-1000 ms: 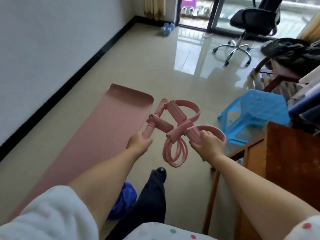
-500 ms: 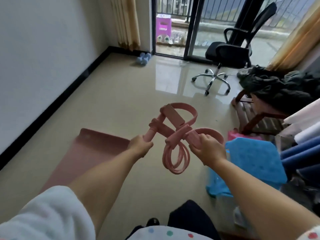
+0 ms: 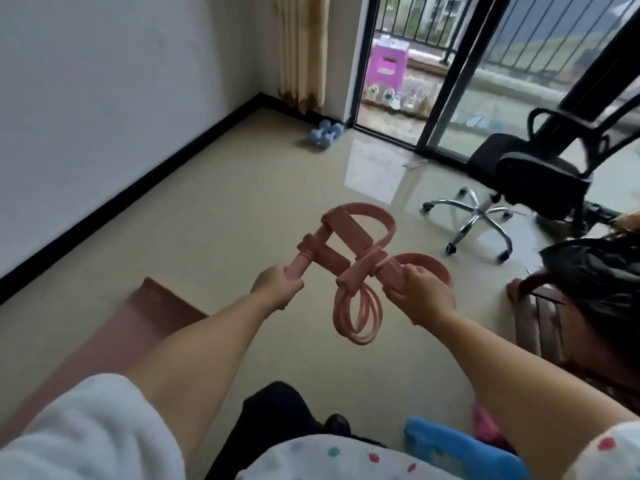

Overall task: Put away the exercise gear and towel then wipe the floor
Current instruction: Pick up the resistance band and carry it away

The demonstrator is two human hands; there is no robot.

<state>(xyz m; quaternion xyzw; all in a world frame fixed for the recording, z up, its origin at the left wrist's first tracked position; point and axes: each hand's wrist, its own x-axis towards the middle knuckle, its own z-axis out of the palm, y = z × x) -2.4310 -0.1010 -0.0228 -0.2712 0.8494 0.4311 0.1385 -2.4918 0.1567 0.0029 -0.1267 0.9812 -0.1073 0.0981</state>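
Pink rubbery tubing and foam grips fill the space between two bare hands held out at arm's length. The left hand (image 3: 277, 287) curls its fingers around one pink foam handle, and the right hand (image 3: 420, 294) wraps its fingers and thumb around a foam-padded strap loop of the same pink pedal resistance band (image 3: 353, 268). The band is bunched up in the air between the hands, with its strap loops above the fingers and coils of tubing hanging just below them. Under the left forearm, on the floor, lies a dusty-pink rectangular exercise mat (image 3: 138, 327), only partly in view. Beyond the fingers stretches a glossy beige tiled floor (image 3: 242, 188). Far ahead of the left hand, near the corner by a curtain, sit small pale blue dumbbells (image 3: 327, 131). Ahead and to the right of the right hand stands a black office chair on a chrome wheeled base (image 3: 533, 181), in front of a dark-framed sliding glass door (image 3: 446, 64). Below the right forearm, a bright blue plastic stool (image 3: 450, 445) shows at the bottom edge.
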